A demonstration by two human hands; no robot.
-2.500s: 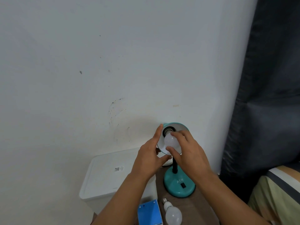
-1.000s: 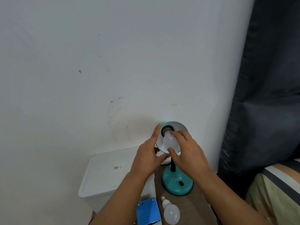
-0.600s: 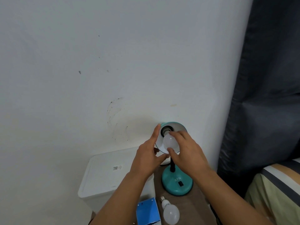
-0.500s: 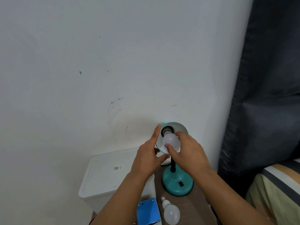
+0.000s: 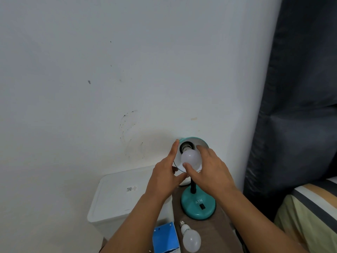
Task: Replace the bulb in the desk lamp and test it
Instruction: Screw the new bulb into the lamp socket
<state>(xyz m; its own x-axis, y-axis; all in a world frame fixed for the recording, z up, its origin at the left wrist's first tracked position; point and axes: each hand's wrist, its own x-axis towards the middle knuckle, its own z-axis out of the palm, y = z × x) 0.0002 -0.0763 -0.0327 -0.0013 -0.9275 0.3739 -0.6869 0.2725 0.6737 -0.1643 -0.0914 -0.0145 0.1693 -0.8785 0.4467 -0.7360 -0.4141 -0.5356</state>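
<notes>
2 bare forearms, no sleeves, left hand [image 5: 165, 177], right hand [image 5: 211, 172], no rings

Blue box [image 5: 166, 239] at table's near edge: lower part cut by bottom frame edge. Spare bulb [image 5: 191, 239]: print on neck too small to read. Label on white bin [image 5: 116, 196]: illegible. Lamp [image 5: 198, 205] neck mostly hidden behind right hand [image 5: 211, 172]; shade's left rim behind left hand [image 5: 164, 178]. Bulb-in-socket seating not discernible.

A teal desk lamp [image 5: 198, 207] with a black neck holds a frosted white bulb [image 5: 191, 159] against a white wall [image 5: 127, 70]. Near it lie a second white bulb [image 5: 191, 241] and a blue box [image 5: 166, 238]; far right, dark grey curtain [image 5: 300, 106], striped yellow-and-grey bedding [image 5: 310, 212].
</notes>
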